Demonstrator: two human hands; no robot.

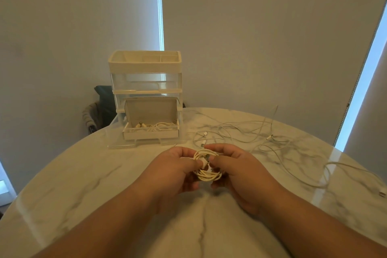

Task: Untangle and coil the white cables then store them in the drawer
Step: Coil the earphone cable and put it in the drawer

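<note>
Obs.: coil of white cable is held just above the table, in front of the organizer and slightly to its right. Both hands are on it. Left hand pinches the near-left side of the loops. Right hand has its fingers curled round the right side and its thumb at the plug end. Both grips are narrow and closed on the cable.

Handling (judgement): light, limp and a little springy, so the loops will likely spread if released. Best held across the whole bundle of strands, not by the plug or a single loop.

Surroundings: the organizer's bottom drawer stands pulled out with an open box in it. One coiled cable already lies inside the box. Loose cables sprawl on the table to the right of the organizer, still uncoiled. A chair stands behind the organizer, to its left.

Obstruction (judgement): the box's raised flap and the tier above narrow the entry, so the coil goes in from the front. The loose cables lie off that path.
</note>
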